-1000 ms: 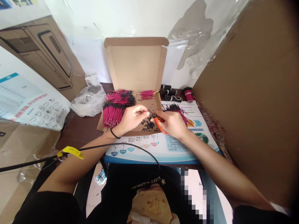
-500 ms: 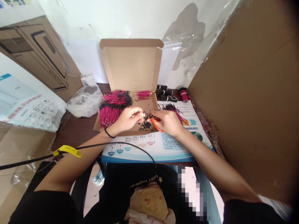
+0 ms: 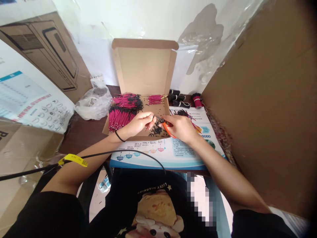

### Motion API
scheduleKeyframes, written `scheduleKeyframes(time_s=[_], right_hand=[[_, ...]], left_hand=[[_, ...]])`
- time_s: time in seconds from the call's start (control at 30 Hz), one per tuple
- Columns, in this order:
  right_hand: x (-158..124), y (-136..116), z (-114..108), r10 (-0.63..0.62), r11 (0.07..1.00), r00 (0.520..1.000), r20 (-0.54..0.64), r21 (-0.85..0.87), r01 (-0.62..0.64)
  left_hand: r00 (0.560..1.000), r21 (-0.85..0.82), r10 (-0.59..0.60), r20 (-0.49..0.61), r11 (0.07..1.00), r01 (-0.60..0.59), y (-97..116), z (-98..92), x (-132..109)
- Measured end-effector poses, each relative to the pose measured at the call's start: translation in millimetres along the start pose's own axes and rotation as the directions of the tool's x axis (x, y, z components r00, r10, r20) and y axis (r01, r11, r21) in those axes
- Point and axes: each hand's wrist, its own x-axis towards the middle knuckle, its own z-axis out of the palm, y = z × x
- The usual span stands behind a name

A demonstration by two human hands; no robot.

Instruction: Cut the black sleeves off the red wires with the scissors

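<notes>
My left hand (image 3: 139,124) is closed in a pinch over the front of an open cardboard box (image 3: 146,69). A thin wire seems to be in its fingers, with a small red end showing below them. My right hand (image 3: 182,128) is wrapped round orange-handled scissors (image 3: 169,130). The scissor blades point left, close to my left fingertips; whether they touch the wire I cannot tell. Beneath the hands lie short black cut pieces (image 3: 156,130). Inside the box, to the left, are two piles of red-and-black wires (image 3: 121,118), and a smaller red bundle (image 3: 156,99) lies at the back.
Tied black wire bundles (image 3: 182,104) and a red wire roll (image 3: 197,100) sit behind right. Loose wires (image 3: 182,113) lie on a printed sheet (image 3: 138,158). A plastic bag (image 3: 95,102) is left of the box. A black cable (image 3: 99,154) crosses my left forearm. Cardboard (image 3: 262,109) stands at right.
The view has shifted slightly, so the box appears a little further right. My left fingers have turned a bit, and a red wire end now shows below them. The scissors stay in my right hand.
</notes>
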Motion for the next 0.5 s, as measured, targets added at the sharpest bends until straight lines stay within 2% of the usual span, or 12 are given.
scheduleKeyframes(time_s=[0.07, 0.13, 0.2, 0.3, 0.4, 0.5], right_hand=[[-1, 2, 0, 0.028, 0.995, 1.000, -0.004, -0.098, -0.029], [-1, 3, 2, 0.077, 0.985, 0.996, -0.034, -0.155, -0.081], [0, 4, 4, 0.105, 0.983, 0.993, -0.063, -0.142, -0.113], [1, 4, 5, 0.076, 0.993, 0.996, -0.053, -0.092, -0.081], [2, 1, 4, 0.085, 0.993, 0.995, -0.043, -0.073, -0.088], [4, -1, 1, 0.095, 0.993, 0.995, -0.036, -0.062, -0.097]], left_hand=[[0.999, -0.175, -0.006, -0.036, 0.985, 0.000, 1, -2.2, 1], [0.994, -0.282, -0.021, -0.104, 0.960, -0.009, 3, -5.7, 3], [0.982, -0.308, -0.062, -0.180, 0.952, 0.004, 5, -9.7, 4], [0.958, -0.278, -0.142, -0.247, 0.958, 0.071, 7, -13.5, 6], [0.961, -0.228, -0.193, -0.198, 0.963, 0.146, 7, -12.3, 6], [0.980, -0.137, -0.187, -0.074, 0.975, 0.176, 6, -8.4, 3]])
